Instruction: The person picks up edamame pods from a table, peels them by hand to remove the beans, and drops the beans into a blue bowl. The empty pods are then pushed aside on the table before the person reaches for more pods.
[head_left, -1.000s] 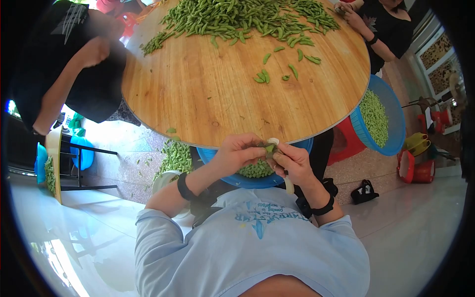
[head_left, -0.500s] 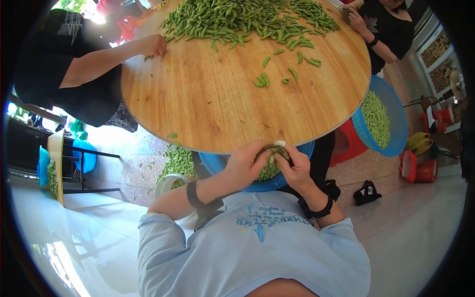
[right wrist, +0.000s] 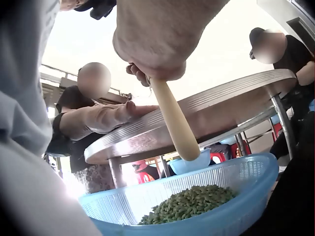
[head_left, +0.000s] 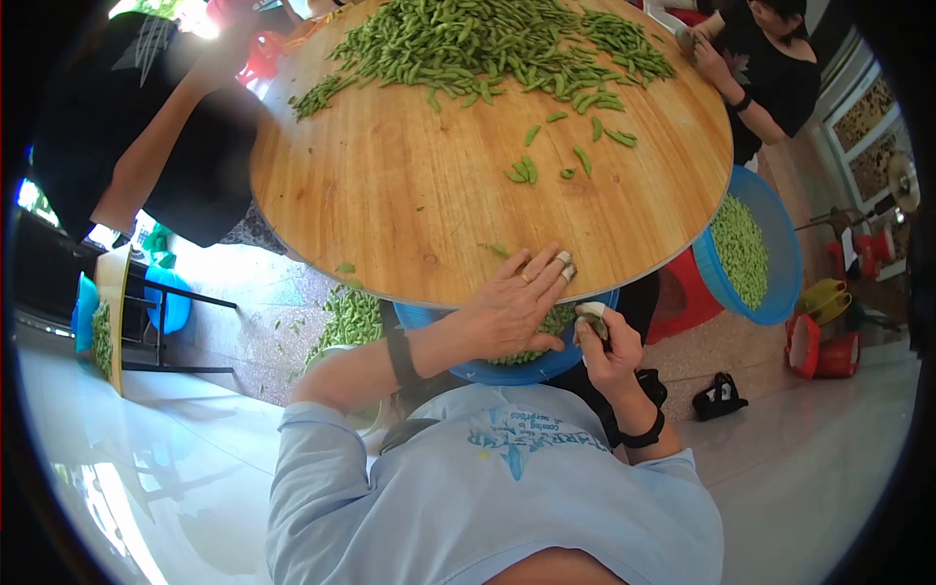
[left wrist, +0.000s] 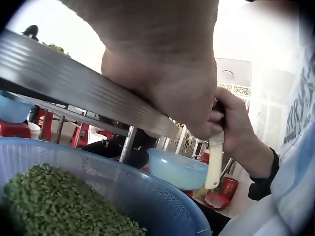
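In the head view my left hand (head_left: pixel 512 310) lies with straight fingers over the near edge of the round wooden table (head_left: pixel 409 224), pale wraps on two fingertips. A green pod (head_left: pixel 498 251) is beside those fingers. My right hand (head_left: pixel 611 359), to the right and off the tabletop, curls round a tool with a cream handle (right wrist: pixel 174 120), whose working end is hidden. Something dark shows at its fingers. Below both hands stands a blue basket (left wrist: pixel 162 194) holding shelled green beans (right wrist: pixel 189 202).
Piled pods (head_left: pixel 448 49) cover the table's far side, with loose pods nearer. A person in black (head_left: pixel 146 127) is at left, another (head_left: pixel 770 73) at far right. A second blue basket of beans (head_left: pixel 741 249) stands right, near a red stool (head_left: pixel 682 302). Pods (head_left: pixel 351 317) lie on the floor.
My hands, together over the basket before, are now apart. The left has flattened onto the table edge; the right has moved slightly right and down. The left person's arm reached the table, then withdrew.
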Demonstrator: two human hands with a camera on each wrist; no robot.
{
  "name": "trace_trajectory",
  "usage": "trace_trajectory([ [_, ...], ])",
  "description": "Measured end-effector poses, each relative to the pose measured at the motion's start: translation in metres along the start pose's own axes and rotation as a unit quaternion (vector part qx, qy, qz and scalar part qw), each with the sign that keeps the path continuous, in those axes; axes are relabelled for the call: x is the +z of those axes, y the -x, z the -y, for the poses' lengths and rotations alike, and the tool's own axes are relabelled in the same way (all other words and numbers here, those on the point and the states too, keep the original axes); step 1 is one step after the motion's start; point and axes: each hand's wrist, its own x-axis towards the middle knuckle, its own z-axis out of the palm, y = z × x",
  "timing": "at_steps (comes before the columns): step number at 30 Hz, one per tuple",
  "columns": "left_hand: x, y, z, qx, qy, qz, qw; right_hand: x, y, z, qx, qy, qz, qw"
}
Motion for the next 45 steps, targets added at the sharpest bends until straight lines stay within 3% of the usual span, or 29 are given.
trace_trajectory([
  [4,-0.010,0.009,0.028,-0.036,0.006,0.023,0.999,0.001,-0.008,0.009,-0.043,0.023,0.051,0.998],
  [10,-0.041,0.090,0.094,-0.304,-0.132,0.016,0.943,0.009,-0.003,0.005,-0.007,-0.025,0.040,0.999],
  [12,-0.047,0.135,0.111,-0.419,-0.163,0.007,0.893,0.007,-0.002,0.005,-0.011,-0.022,0.041,0.999],
  [14,-0.056,0.186,0.126,-0.499,-0.117,-0.044,0.858,0.003,0.000,0.004,-0.013,-0.019,0.040,0.999],
  [16,-0.070,0.216,0.126,-0.699,-0.090,0.027,0.709,-0.004,0.003,0.001,0.036,-0.016,0.035,0.999],
  [18,-0.083,0.222,0.118,-0.733,-0.170,0.043,0.657,-0.006,0.005,-0.002,0.043,-0.028,0.027,0.998],
  [20,-0.093,0.197,0.106,-0.587,-0.318,-0.089,0.739,-0.007,0.002,0.000,0.049,-0.037,0.029,0.998],
  [22,-0.101,0.156,0.110,-0.406,-0.182,-0.182,0.877,-0.003,-0.005,0.006,0.128,-0.155,0.079,0.976],
  [23,-0.097,0.125,0.107,-0.359,-0.083,-0.192,0.910,0.000,-0.008,0.008,0.126,-0.153,0.079,0.977],
  [24,-0.089,0.089,0.103,-0.308,0.016,-0.200,0.930,0.004,-0.011,0.011,0.151,-0.197,0.089,0.965],
  [25,-0.081,0.059,0.102,-0.220,0.024,-0.187,0.957,0.007,-0.015,0.012,0.176,-0.240,0.099,0.950],
  [28,-0.045,-0.018,0.107,-0.150,0.082,-0.143,0.975,0.011,-0.018,0.009,0.172,-0.238,0.125,0.948],
  [31,-0.013,-0.056,0.128,-0.184,0.061,-0.136,0.972,0.009,-0.017,0.007,0.178,-0.246,0.118,0.946],
  [33,-0.008,-0.065,0.131,-0.253,0.048,-0.093,0.962,0.007,-0.017,0.004,0.189,-0.253,0.105,0.943],
  [35,-0.012,-0.065,0.129,-0.263,0.068,-0.071,0.960,0.006,-0.018,0.000,0.248,-0.286,0.054,0.924],
  [37,-0.014,-0.062,0.123,-0.271,0.086,-0.045,0.958,0.007,-0.024,-0.001,0.263,-0.322,0.046,0.908],
  [40,-0.014,-0.043,0.099,-0.258,0.072,-0.066,0.961,0.011,-0.037,0.002,0.272,-0.380,0.043,0.883],
  [42,-0.025,-0.030,0.074,-0.322,0.372,-0.084,0.867,0.018,-0.042,0.005,0.277,-0.371,0.035,0.886],
  [43,-0.028,-0.025,0.062,-0.322,0.375,-0.078,0.866,0.022,-0.043,0.005,0.281,-0.371,0.030,0.884],
  [45,-0.032,-0.014,0.042,-0.343,0.611,-0.092,0.707,0.028,-0.043,0.007,0.303,-0.403,0.053,0.862],
])
